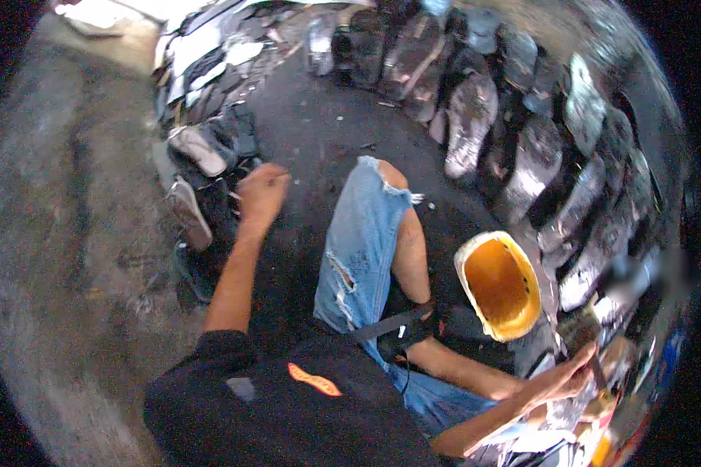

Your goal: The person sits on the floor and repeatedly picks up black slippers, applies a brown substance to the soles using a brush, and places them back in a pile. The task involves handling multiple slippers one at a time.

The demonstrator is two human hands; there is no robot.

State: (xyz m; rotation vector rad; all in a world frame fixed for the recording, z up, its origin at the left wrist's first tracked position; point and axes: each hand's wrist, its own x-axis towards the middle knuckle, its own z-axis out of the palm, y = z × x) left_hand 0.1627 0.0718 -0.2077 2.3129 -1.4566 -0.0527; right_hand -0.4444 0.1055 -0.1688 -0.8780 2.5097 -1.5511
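My left hand point(263, 193), its fingers curled closed, is over the dark mat beside a row of shoes; whatever lies in it, if anything, is hidden. Closest to it are a shoe with a pale sole point(199, 150) and another pale-soled shoe point(188, 214). At the lower right, my right hand point(566, 379) reaches into clutter, its fingers closed at a dark, slim, stick-like thing point(599, 375) whose kind I cannot make out. Between my bent leg and the soles stands a cut-open whitish container point(535, 300) with amber-brown stuff inside.
Many shoe soles point(472, 124) stretch in an arc along the far and right sides, some shiny. A heap of flat dark and pale pieces point(210, 58) lies at the upper left. Concrete floor point(78, 233) runs along the left. My knee in torn jeans point(358, 249) rises mid-view.
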